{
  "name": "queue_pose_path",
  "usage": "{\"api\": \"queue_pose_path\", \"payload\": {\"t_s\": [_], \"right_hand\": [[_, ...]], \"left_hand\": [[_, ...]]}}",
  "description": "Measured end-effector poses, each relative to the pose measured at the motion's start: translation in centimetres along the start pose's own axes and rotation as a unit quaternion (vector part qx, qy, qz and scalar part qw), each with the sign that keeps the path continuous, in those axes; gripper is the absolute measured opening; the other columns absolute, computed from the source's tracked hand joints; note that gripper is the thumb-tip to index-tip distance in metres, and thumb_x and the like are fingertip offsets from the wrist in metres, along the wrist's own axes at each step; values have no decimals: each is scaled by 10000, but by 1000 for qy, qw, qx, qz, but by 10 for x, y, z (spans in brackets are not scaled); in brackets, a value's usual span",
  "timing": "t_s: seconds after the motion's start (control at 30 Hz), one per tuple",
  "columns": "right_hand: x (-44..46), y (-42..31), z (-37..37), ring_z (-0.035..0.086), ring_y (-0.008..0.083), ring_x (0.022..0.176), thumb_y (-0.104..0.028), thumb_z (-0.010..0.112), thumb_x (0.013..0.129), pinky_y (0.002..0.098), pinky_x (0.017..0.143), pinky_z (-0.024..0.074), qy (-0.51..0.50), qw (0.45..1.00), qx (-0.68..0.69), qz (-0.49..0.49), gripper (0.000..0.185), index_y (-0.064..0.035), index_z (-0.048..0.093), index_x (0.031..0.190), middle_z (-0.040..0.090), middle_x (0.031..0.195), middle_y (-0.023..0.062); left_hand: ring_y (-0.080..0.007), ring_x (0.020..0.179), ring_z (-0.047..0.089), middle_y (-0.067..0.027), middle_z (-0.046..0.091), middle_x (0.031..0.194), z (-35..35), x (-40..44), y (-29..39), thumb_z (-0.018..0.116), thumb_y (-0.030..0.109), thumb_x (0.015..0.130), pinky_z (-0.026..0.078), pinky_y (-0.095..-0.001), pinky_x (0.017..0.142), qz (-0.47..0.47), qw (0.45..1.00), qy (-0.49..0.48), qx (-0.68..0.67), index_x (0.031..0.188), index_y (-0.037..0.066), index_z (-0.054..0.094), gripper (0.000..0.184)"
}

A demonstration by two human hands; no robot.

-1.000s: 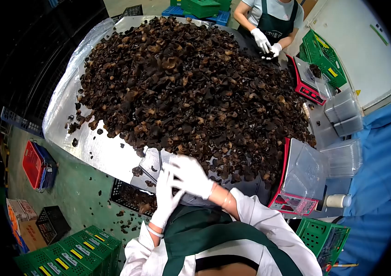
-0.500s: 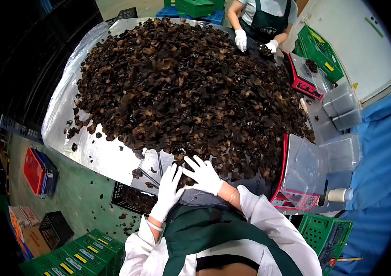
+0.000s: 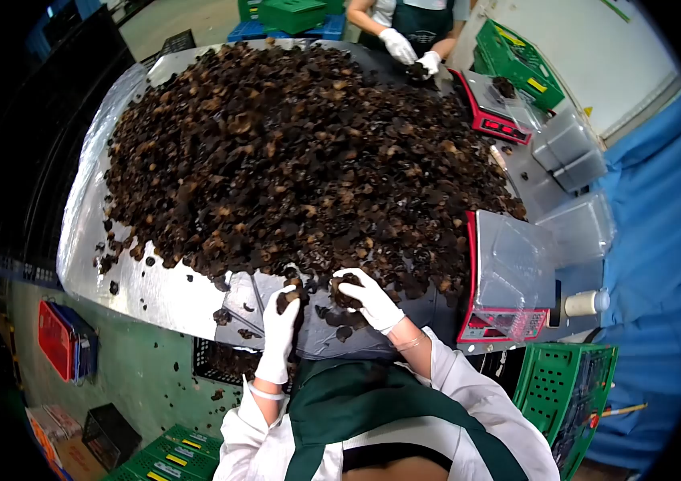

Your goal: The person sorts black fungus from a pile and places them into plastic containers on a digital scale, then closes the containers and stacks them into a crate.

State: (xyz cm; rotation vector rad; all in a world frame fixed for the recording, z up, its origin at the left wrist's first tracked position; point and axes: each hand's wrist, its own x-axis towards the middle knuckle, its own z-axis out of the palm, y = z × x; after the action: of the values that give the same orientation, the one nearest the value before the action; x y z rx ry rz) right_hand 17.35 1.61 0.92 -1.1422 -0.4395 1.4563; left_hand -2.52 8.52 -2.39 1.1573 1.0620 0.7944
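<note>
A large heap of dark brown wood-ear fungus (image 3: 292,152) covers much of the table. At its near edge, my white-gloved left hand (image 3: 280,325) has its fingers closed around a brown piece of fungus (image 3: 287,298). My right hand (image 3: 372,303), gloved too, curls its fingers around dark fungus pieces (image 3: 346,292) a short way to the right. A few loose pieces (image 3: 344,332) lie between the hands on the grey table surface (image 3: 320,343).
Right of the heap stands a red scale (image 3: 509,280) with a clear plastic tray, near stacked clear boxes (image 3: 569,148). A second scale (image 3: 501,124) is beyond. Across the table a co-worker's gloved hands (image 3: 413,54) hold fungus. A black crate (image 3: 220,362) sits below the near edge.
My hands have moved apart from each other, and each has closed on fungus. The camera view has shifted, and the co-worker's hands have come closer together.
</note>
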Motion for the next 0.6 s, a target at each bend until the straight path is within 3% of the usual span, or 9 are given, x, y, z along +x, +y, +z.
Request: {"api": "queue_pose_path", "payload": {"t_s": [0.03,0.1,0.13,0.23,0.43,0.5,0.53,0.6], "right_hand": [[-10,-13,1,593,109,932,-148,503,954,253,609,437,15,994,100,51,270,-101,556,1214,634,1095,19],[-19,-10,-14,598,114,942,-193,463,975,250,588,422,-18,965,259,35,322,-116,525,1281,622,1190,47],[-25,-11,-24,601,129,973,-211,453,979,249,585,419,-30,946,320,37,358,-127,504,1323,594,1264,64],[-53,-39,-30,596,167,1005,-269,389,992,281,599,426,11,932,363,-2,393,-128,482,1347,568,1305,90],[-118,-96,-85,596,227,1053,-318,371,990,337,645,475,43,918,372,-134,429,-114,469,1354,551,1320,123],[-146,-111,-117,600,247,1065,-255,385,991,363,784,536,12,899,395,-187,392,-89,463,1337,557,1298,140],[-160,-115,-128,609,228,1031,-242,400,991,348,789,526,115,925,276,-236,364,-77,487,1304,584,1232,119],[-182,-134,-144,618,210,999,-210,428,977,336,833,514,186,921,180,-290,315,-41,519,1227,607,1134,108]], "left_hand": [[-166,956,611,-49,641,1059,4,1,6,649,148,871,482,-269,819,-75,982,-32,-169,1172,73,592,316],[-162,947,611,-37,642,1056,17,-4,35,641,223,887,497,-270,772,-182,930,-76,-309,1176,95,591,320],[-172,932,616,-22,644,1065,26,-9,40,634,274,891,507,-289,739,-219,916,-45,-334,1170,110,597,326],[-194,917,625,-38,664,1041,66,-6,51,614,317,909,525,-323,726,-307,830,-31,-464,1114,111,616,291],[-233,1020,627,-61,653,1145,174,-9,80,578,360,931,545,-403,824,-309,789,-155,-508,1170,115,607,343],[-229,1058,608,-66,634,1173,212,-17,92,594,391,917,535,-411,851,-305,800,-192,-479,1198,110,586,398],[-235,1061,612,-72,630,1188,229,-20,96,562,390,941,535,-427,860,-300,802,-214,-471,1211,114,584,387],[-230,1064,607,-86,621,1193,265,-35,112,531,407,953,519,-386,894,-275,831,-250,-414,1215,86,574,417]]}}
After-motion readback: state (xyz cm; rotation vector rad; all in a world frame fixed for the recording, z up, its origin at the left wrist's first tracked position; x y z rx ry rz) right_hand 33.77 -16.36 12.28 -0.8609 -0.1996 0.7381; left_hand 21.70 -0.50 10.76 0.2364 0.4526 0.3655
